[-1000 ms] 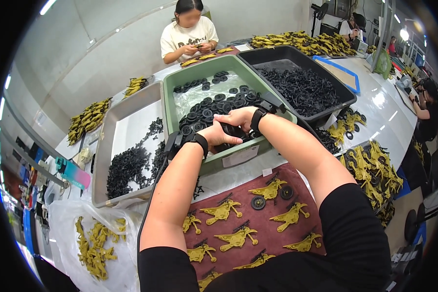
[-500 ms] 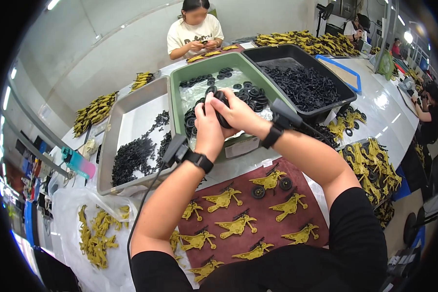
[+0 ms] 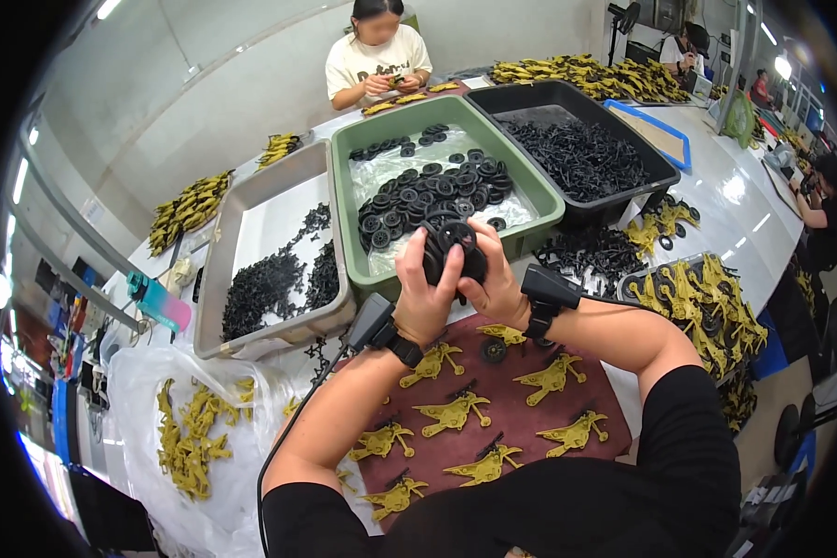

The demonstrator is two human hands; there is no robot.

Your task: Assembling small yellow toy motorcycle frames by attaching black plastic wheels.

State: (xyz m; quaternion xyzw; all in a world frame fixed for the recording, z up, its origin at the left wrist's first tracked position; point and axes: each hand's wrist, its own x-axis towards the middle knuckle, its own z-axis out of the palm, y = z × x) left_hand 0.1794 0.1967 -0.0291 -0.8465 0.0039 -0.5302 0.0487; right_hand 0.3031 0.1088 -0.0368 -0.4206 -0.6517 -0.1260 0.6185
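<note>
In front of me, a cluster of black toy wheels [image 3: 454, 244] is gathered between my two hands. My left hand [image 3: 426, 290] closes on it from the left, and my right hand [image 3: 498, 281] wraps its right side. Just beyond my hands, the green bin [image 3: 530, 240] holds a heap of loose black wheels [image 3: 409, 201] on clear plastic. Below my wrists lies a dark red mat [image 3: 510, 426] bearing rows of yellow toy motorbike bodies [image 3: 451, 413]. One body at the mat's far edge has a wheel [image 3: 493, 350] beside it, partly hidden by my right hand.
A grey bin [image 3: 216, 279] with small black parts is at left; a black bin [image 3: 660, 181] with black parts is at right. Yellow pieces lie in a plastic bag [image 3: 130, 409] and a tray [image 3: 707, 316]. A bottle [image 3: 158, 299] stands left. Across the table sits a person [image 3: 378, 65].
Both hands have drawn back from over the green bin toward me, bringing the bunch of wheels along. The heap of wheels in the bin is now uncovered.
</note>
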